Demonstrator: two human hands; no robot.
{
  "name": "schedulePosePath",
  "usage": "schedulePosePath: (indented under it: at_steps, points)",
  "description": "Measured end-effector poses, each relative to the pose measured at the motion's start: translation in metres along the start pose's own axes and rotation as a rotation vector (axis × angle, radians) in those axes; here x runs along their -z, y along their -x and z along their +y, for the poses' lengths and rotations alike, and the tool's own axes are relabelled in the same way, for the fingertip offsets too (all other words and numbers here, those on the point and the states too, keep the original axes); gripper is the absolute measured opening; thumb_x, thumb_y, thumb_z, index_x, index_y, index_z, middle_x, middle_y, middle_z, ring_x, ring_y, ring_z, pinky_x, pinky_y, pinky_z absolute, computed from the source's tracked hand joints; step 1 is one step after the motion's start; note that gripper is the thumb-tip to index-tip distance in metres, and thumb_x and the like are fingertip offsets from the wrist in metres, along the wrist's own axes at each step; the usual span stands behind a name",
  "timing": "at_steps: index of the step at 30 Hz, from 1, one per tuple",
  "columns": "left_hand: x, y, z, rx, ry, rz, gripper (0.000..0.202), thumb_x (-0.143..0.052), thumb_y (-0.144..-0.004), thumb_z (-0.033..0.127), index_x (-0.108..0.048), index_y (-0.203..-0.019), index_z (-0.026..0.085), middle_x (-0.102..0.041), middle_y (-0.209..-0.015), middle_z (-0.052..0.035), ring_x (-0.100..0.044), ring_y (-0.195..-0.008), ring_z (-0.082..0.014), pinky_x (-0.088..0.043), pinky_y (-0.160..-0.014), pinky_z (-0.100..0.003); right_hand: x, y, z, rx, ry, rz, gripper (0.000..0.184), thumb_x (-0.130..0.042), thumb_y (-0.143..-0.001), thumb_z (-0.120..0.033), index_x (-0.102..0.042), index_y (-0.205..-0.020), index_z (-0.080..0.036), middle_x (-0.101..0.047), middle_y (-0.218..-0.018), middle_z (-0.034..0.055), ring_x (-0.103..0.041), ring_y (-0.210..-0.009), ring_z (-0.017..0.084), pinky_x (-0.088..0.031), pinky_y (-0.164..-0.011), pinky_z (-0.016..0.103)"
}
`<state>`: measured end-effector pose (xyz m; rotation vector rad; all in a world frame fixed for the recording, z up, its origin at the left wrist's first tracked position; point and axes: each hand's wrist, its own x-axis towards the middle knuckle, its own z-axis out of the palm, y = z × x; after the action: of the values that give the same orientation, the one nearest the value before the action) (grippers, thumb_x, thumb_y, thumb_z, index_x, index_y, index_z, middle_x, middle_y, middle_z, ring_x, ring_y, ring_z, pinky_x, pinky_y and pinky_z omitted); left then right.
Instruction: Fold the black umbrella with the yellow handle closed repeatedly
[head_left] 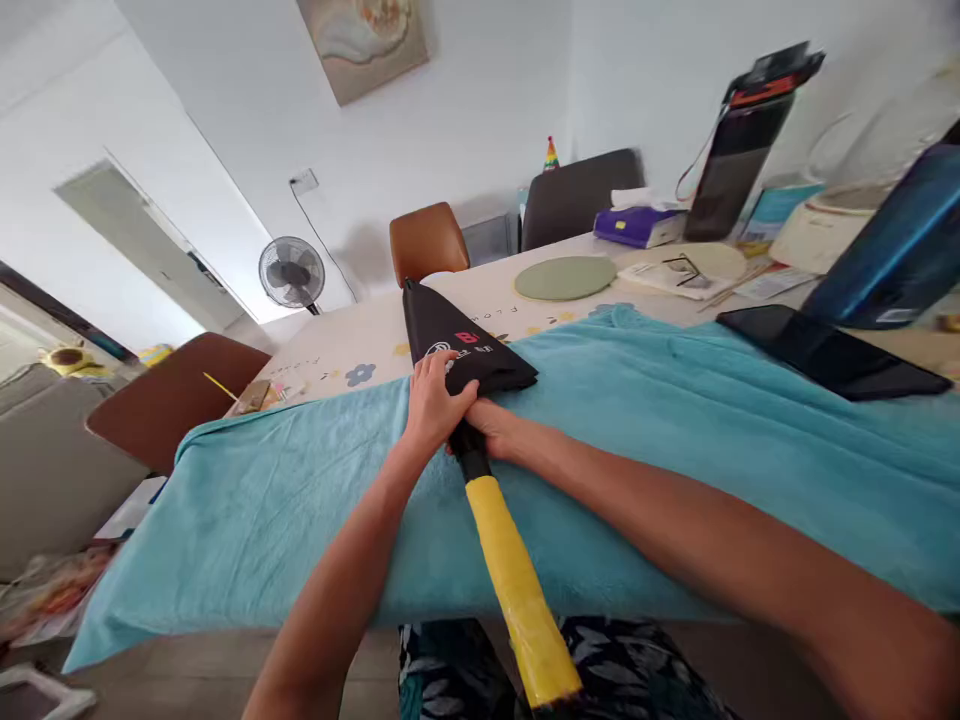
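A black folded umbrella (469,350) with red and white print lies over the table edge, its tip pointing away from me. Its long yellow handle (517,590) slants down toward my lap. My left hand (435,400) is closed on the lower left part of the black fabric. Just right of it, my right hand (489,425) wraps round the gathered fabric and shaft above the yellow part, its fingers partly hidden. The two hands touch near the left thumb. A turquoise cloth (300,500) is spread underneath.
To the right lie a black phone-like slab (832,350), a blue bottle (892,240) and a tall dark bottle (739,160). Farther back are a green oval mat (566,278) and a purple tissue box (637,225). Chairs (427,243) and a fan (292,272) stand beyond the table.
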<state>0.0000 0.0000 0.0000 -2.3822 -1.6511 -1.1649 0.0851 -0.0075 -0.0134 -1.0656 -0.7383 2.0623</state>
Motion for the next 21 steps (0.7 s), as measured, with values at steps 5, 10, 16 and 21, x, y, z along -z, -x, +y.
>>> schedulePosePath:
  at_steps: [5, 10, 16, 21]
  points:
    - [0.008, -0.021, 0.006, -0.107, -0.195, -0.192, 0.039, -0.061, -0.068, 0.028, -0.052, -0.106, 0.022, -0.053, -0.115, -0.0038, -0.044, -0.109, -0.0216, -0.033, -0.094, -0.035, 0.002, 0.000, 0.002, 0.079, 0.015, -0.087, 0.015, -0.048, -0.078, -0.011, -0.046, -0.064, -0.016, -0.048, -0.041, -0.0020, -0.045, -0.035, 0.011, -0.041, -0.035, 0.024]
    - [-0.005, -0.042, 0.025, -0.247, -0.477, -0.275, 0.027, -0.053, -0.072, 0.022, -0.056, -0.099, 0.019, -0.058, -0.103, -0.0067, -0.047, -0.100, -0.0226, -0.034, -0.088, -0.036, 0.004, 0.002, 0.003, 0.109, 0.025, -0.159, 0.011, -0.049, -0.076, -0.010, -0.047, -0.067, -0.016, -0.049, -0.043, -0.0023, -0.046, -0.037, 0.011, -0.042, -0.036, 0.023]
    - [-0.017, -0.065, 0.042, -0.145, -0.564, -0.180, 0.022, -0.039, -0.082, 0.017, -0.055, -0.097, 0.019, -0.057, -0.097, -0.0089, -0.049, -0.097, -0.0219, -0.039, -0.075, -0.031, 0.004, 0.006, 0.000, 0.056, -0.008, -0.144, 0.011, -0.046, -0.077, -0.008, -0.047, -0.068, -0.015, -0.048, -0.043, -0.0017, -0.045, -0.036, 0.010, -0.042, -0.036, 0.022]
    - [0.017, -0.071, 0.026, 0.125, -0.372, 0.079, 0.025, -0.033, -0.088, 0.025, -0.049, -0.107, 0.024, -0.061, -0.097, -0.0047, -0.056, -0.089, -0.0197, -0.040, -0.072, -0.029, 0.005, 0.008, -0.002, -0.018, -0.040, -0.096, 0.008, -0.050, -0.076, -0.009, -0.049, -0.069, -0.012, -0.051, -0.046, 0.0002, -0.048, -0.039, 0.011, -0.045, -0.038, 0.024]
